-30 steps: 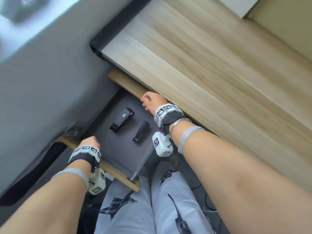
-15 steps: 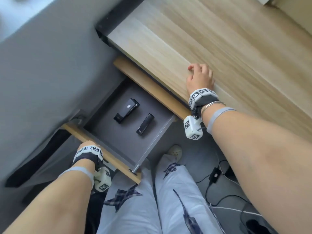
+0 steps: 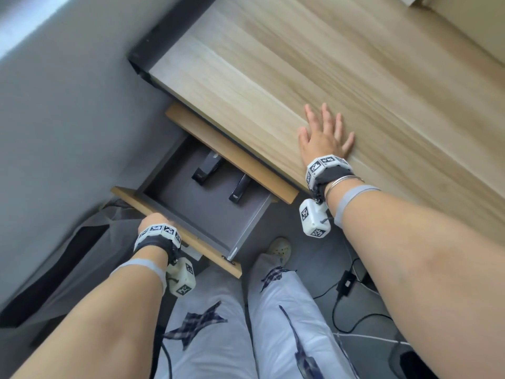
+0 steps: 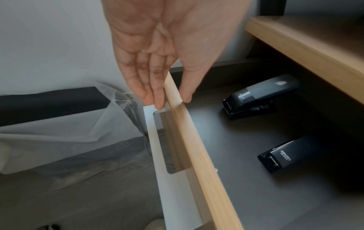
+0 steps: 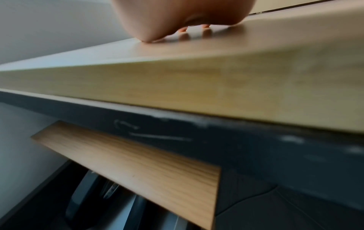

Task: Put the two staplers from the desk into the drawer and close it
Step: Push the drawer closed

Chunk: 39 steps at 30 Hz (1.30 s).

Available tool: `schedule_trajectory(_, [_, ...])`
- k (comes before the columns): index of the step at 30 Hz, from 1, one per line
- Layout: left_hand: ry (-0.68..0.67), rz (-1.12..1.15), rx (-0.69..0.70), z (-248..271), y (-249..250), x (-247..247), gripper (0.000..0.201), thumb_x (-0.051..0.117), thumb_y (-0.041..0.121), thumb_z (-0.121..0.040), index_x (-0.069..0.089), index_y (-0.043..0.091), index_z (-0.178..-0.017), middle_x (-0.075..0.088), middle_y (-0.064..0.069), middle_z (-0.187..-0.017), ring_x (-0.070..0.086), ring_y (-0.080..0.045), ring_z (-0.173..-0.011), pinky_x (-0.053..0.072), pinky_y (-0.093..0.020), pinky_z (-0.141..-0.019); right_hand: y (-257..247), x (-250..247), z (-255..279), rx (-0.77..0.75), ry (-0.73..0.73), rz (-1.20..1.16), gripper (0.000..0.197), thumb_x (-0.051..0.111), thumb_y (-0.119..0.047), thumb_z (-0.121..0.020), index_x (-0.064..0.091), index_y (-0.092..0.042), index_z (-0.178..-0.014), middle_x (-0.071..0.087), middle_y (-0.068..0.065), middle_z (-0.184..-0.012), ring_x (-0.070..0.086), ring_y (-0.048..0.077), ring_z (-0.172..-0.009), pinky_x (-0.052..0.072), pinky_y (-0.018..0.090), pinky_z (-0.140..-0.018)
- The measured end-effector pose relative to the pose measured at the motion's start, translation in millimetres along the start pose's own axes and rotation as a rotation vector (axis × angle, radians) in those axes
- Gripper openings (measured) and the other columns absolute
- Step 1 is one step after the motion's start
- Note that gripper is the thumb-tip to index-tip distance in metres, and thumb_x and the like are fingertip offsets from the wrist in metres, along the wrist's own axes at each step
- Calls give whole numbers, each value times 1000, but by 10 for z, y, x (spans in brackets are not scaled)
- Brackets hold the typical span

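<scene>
Two black staplers lie in the open grey drawer (image 3: 202,206): a larger one (image 3: 206,170) (image 4: 260,96) at the left and a slimmer one (image 3: 240,188) (image 4: 285,154) to its right. Their far ends are hidden under the wooden panel below the desk (image 3: 300,64). My left hand (image 3: 153,221) (image 4: 172,101) pinches the top edge of the wooden drawer front (image 3: 196,242) (image 4: 197,155), fingers outside and thumb inside. My right hand (image 3: 325,135) (image 5: 177,20) lies flat with fingers spread on the desk top (image 5: 197,77), near its front edge.
My legs in light trousers (image 3: 218,337) are just in front of the drawer. A shoe (image 3: 278,247) and a black adapter with cables (image 3: 345,283) lie on the floor at the right. A white translucent bag (image 4: 59,140) hangs to the left of the drawer.
The drawer has slid part way in, so the staplers now reach under the desk panel. My right hand left the drawer and spread flat on the desk top. My left hand stayed on the drawer front.
</scene>
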State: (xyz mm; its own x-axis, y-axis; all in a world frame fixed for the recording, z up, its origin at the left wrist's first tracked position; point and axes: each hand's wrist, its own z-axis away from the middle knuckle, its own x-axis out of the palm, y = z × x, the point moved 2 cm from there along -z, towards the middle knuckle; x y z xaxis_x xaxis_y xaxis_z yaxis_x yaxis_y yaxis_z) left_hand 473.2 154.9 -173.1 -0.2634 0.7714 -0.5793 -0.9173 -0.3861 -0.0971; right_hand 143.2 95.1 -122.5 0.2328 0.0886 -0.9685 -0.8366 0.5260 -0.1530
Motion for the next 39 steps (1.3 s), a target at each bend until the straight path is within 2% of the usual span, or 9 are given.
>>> schedule_trajectory(3, [18,117,-18,-166,242,-46,38,51,27,-93,63,-7,-102,67,-23,-107,64,-37,-102,51,-40,-88,110,-22,-43,54,-22,8,53,30,-46,-97,12,-52,-146,4,-15,-162,2,19,-151,2,58,-116])
schedule_trajectory(7, [14,204,-15,-316,573,-117,51,47,37,-94,62,-10,-105,66,-25,-111,63,-39,-103,49,-39,-81,193,-37,-70,54,-34,33,54,28,-51,-97,8,-51,-147,1,-16,-162,0,19,-151,3,58,-117])
schedule_trajectory(12, [50,335,29,-445,990,-216,60,44,49,-91,44,0,-57,48,-13,-58,54,-30,-65,47,-39,-75,191,-20,-67,43,-5,62,54,26,-55,-96,7,-52,-146,2,-16,-162,2,20,-151,4,57,-117])
schedule_trajectory(17, [83,471,115,-543,1298,-234,63,49,58,-84,34,7,-51,39,-6,-52,37,-20,-46,35,-30,-54,194,-21,-75,42,6,58,54,26,-55,-96,8,-52,-146,3,-15,-162,2,21,-151,4,57,-117])
schedule_trajectory(21, [52,562,154,-643,1452,-208,64,60,58,-75,60,-4,-90,64,-15,-80,61,-32,-77,45,-36,-67,194,-13,-72,39,27,62,54,27,-56,-95,8,-52,-146,5,-14,-162,3,22,-151,4,57,-117])
schedule_trajectory(25, [39,601,141,-674,1544,-194,86,67,58,-67,55,-5,-124,64,-23,-122,61,-40,-113,48,-49,-95,189,-2,-73,34,45,62,55,28,-56,-95,10,-51,-146,7,-14,-162,5,23,-151,5,58,-117])
schedule_trajectory(32, [-16,649,174,-804,1596,-174,48,74,51,-65,60,5,-59,66,-15,-75,64,-26,-68,48,-30,-76,192,16,-75,29,79,68,55,30,-56,-94,13,-51,-146,10,-12,-162,8,24,-150,7,58,-116])
schedule_trajectory(36, [-59,540,147,-784,1633,-235,65,69,57,-65,70,-4,-88,71,-23,-101,70,-36,-86,52,-36,-77,199,25,-71,31,78,74,55,29,-57,-94,13,-51,-146,10,-12,-162,8,24,-150,7,59,-116])
schedule_trajectory(39, [-111,456,129,-848,1641,-217,65,59,65,-70,52,3,-55,68,-27,-109,66,-33,-80,49,-32,-67,203,24,-74,30,80,71,54,28,-56,-94,13,-51,-146,10,-12,-162,8,24,-150,7,58,-116])
